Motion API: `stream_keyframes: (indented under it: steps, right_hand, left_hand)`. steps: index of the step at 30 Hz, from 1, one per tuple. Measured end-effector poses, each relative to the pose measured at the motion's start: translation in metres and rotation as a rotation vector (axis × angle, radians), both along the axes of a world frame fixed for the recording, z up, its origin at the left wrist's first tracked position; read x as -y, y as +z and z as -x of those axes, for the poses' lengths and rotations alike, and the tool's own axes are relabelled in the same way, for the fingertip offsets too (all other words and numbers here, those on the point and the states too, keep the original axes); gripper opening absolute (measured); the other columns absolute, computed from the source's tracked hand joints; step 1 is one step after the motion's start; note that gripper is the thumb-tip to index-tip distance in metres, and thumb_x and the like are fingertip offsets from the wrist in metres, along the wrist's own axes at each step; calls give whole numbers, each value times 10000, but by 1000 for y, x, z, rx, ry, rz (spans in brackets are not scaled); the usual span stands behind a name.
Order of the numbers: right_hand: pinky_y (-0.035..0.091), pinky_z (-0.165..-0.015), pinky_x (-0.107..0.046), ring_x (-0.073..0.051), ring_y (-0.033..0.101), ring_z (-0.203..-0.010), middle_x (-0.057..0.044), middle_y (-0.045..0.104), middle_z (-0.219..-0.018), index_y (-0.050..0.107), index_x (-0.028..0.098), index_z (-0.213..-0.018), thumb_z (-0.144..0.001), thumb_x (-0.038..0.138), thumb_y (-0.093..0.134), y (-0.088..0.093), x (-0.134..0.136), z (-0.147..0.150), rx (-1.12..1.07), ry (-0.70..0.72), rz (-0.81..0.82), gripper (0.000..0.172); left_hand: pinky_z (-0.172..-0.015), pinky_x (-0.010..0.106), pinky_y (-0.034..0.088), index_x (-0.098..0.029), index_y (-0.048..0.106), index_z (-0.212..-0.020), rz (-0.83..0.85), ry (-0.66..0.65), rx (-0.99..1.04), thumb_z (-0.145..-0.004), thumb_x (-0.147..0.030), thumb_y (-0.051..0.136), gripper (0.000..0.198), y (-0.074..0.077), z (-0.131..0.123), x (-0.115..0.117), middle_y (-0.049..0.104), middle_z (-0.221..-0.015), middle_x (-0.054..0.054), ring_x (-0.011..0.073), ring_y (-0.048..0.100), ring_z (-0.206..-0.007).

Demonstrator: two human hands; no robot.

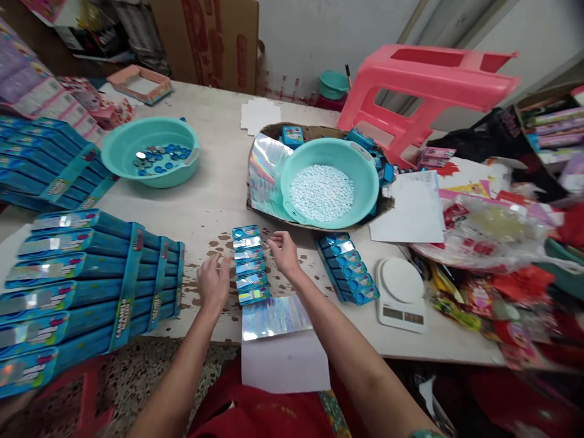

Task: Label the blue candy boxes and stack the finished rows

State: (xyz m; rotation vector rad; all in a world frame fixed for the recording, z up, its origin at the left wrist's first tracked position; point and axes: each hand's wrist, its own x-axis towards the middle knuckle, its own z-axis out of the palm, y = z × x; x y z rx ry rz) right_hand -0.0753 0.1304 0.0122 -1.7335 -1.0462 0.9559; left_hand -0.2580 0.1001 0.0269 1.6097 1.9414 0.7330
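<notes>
A short row of small blue boxes (250,266) with shiny strips and round marks lies on the table in front of me. My left hand (213,280) is just left of the row, its fingers loosely bent and apart, holding nothing that I can see. On the other side, near the row's far end, is my right hand (285,252). Its fingers are curled but not closed, and nothing shows in them. A shiny holographic sheet (276,317) with a white lower part lies at the row's near end and hangs over the table edge.
Stacked blue cartons (100,280) stand left. A teal basin (152,176) holds blue discs; another basin (292,176) holds pale pellets inside a cardboard tray (387,207). Right are more blue boxes (349,267), a white scale (401,286), a pink stool (365,100) and plastic bags (493,231).
</notes>
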Motion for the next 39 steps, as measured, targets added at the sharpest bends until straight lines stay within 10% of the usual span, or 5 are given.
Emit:
stream_keyframes:
  steps: [7, 13, 22, 28, 39]
  right_hand:
    - [490, -698, -310, -160, 554, -780, -92, 561, -1033, 537, 180, -1030, -857, 300, 446, -17, 146, -85, 295, -100, 6, 229]
    - [484, -847, -392, -227, 493, -1070, -129, 488, -1190, 480, 204, -1206, -859, 239, 460, -55, 194, -87, 522, 25, -18, 349]
    - [420, -897, -423, -286, 372, -1236, -90, 433, -1374, 424, 219, -1318, -862, 167, 466, -69, 206, -70, 992, 279, 45, 461]
    - [420, -905, -413, -260, 422, -1203, -93, 493, -1317, 587, 209, -1110, -868, 209, 476, -57, 207, -80, 962, 320, -18, 267]
    - [386, -941, -455, -279, 344, -1296, -89, 401, -1404, 357, 233, -1359, -885, 185, 430, -63, 205, -73, 945, 440, 28, 482]
  left_hand:
    - [-923, 378, 406, -169, 536, -1161, 17, -793, -134, -861, -240, 470, 315, -11, -105, 85, 608, -1119, 106, 243, 517, -1071]
    - [-833, 380, 407, -163, 615, -927, 343, -891, -364, -865, -199, 404, 223, -50, -142, 71, 658, -975, 106, 258, 572, -968]
    - [-724, 290, 409, -203, 618, -895, 434, -906, -336, -880, -279, 358, 272, -54, -140, 55, 674, -905, 80, 213, 610, -875]
    - [-690, 277, 397, -208, 624, -862, 427, -907, -304, -870, -290, 374, 263, -60, -141, 52, 676, -863, 66, 203, 609, -833]
    - [-713, 287, 388, -208, 635, -829, 399, -894, -250, -855, -268, 393, 250, -59, -137, 51, 677, -859, 62, 200, 605, -824]
